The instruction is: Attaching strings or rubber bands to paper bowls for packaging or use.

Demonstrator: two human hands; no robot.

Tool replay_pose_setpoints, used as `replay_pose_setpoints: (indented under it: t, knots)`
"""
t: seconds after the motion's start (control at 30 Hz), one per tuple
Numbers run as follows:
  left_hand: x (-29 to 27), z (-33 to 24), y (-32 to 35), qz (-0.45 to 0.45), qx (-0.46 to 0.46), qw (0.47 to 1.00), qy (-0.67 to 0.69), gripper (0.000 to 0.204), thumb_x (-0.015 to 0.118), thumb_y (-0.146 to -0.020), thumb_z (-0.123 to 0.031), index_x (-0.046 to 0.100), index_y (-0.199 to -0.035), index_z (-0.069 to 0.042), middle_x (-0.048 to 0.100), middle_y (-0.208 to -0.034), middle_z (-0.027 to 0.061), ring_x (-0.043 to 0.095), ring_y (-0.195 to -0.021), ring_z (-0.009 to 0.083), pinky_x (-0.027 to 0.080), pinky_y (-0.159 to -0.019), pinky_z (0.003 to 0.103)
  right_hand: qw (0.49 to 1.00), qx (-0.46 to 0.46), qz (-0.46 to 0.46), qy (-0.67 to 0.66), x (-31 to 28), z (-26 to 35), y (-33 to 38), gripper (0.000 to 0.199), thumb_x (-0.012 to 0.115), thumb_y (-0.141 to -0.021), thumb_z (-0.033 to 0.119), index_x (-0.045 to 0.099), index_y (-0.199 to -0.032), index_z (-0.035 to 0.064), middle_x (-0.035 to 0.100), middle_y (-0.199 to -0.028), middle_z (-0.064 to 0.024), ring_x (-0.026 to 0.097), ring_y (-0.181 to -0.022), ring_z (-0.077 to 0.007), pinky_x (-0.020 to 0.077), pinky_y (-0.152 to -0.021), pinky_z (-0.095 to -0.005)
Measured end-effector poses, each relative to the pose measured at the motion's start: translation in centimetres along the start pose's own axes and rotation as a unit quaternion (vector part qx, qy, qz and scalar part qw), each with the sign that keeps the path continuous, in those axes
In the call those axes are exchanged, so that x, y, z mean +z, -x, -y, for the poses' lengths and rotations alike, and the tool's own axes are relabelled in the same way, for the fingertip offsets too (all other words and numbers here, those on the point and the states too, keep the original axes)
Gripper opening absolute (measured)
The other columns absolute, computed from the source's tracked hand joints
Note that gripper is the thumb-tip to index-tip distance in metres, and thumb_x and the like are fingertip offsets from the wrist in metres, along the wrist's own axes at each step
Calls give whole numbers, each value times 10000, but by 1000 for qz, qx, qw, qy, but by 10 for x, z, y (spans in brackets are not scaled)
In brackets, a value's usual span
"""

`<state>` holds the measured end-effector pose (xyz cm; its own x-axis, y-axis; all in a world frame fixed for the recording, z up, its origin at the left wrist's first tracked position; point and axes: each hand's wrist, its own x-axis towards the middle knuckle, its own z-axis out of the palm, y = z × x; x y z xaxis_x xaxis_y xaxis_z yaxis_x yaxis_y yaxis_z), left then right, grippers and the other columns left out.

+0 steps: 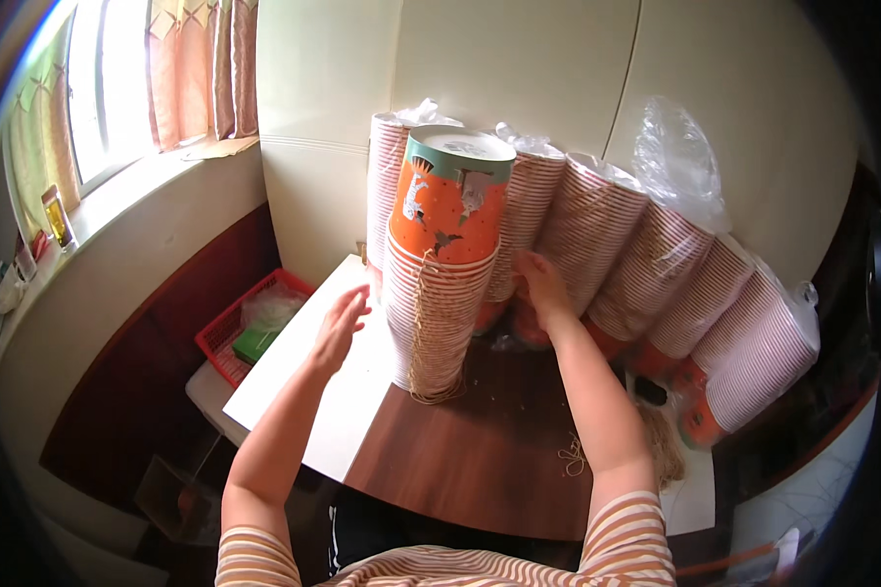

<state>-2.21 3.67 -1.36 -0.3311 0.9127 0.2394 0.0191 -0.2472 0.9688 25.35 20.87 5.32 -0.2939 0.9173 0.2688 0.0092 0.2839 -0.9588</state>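
A tall stack of nested paper buckets [443, 210] stands upside down on the table in front of me. The top one is orange with a green band and printed animals. A loop of thin tan twine [418, 333] hangs down the near side of the stack and lies around its foot. My left hand [341, 330] is to the left of the stack, fingers stretched out, a little apart from it. On the other side, my right hand [541, 284] is raised with spread fingers, holding nothing, in front of the wrapped stacks.
Several stacks of paper buckets in clear plastic bags [597, 230] lean along the wall. A bundle of twine [666, 450] lies at the table's right. A red basket [230, 338] with a green item sits at left, below the window sill [137, 196]. The table [460, 470] is brown and white.
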Motion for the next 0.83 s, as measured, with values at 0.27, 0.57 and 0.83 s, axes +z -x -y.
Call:
replay_pose_setpoints:
  t: [0.27, 0.57, 0.83]
  knots:
    - [10, 110, -69, 49, -248, 963, 97, 678, 207, -913, -629, 296, -1428, -196, 356, -1447, -14, 351, -1288, 206, 250, -1023, 503, 943, 315, 60, -86, 35, -110, 0, 640, 436, -852, 634, 505, -1271, 156, 554, -1240, -51, 469, -1172, -225, 345, -964, -474]
    - [25, 119, -8, 56, -274, 955, 104, 685, 263, -890, -636, 264, -1437, -223, 335, -1444, -2, 295, -1306, 198, 249, -1016, 480, 896, 369, 99, -224, 19, -96, 58, 525, 534, -857, 523, 524, -1238, 162, 592, -1120, -26, 565, -993, -170, 444, -881, -353]
    - [46, 82, 10, 82, -243, 963, 79, 740, 346, -863, -651, 203, -1464, -243, 275, -1478, -13, 235, -1353, 234, 233, -1047, 476, 985, 116, 126, 27, -88, -47, 64, 570, 668, -823, 381, 455, -1300, 153, 529, -1239, -89, 475, -1152, -164, 371, -973, -451]
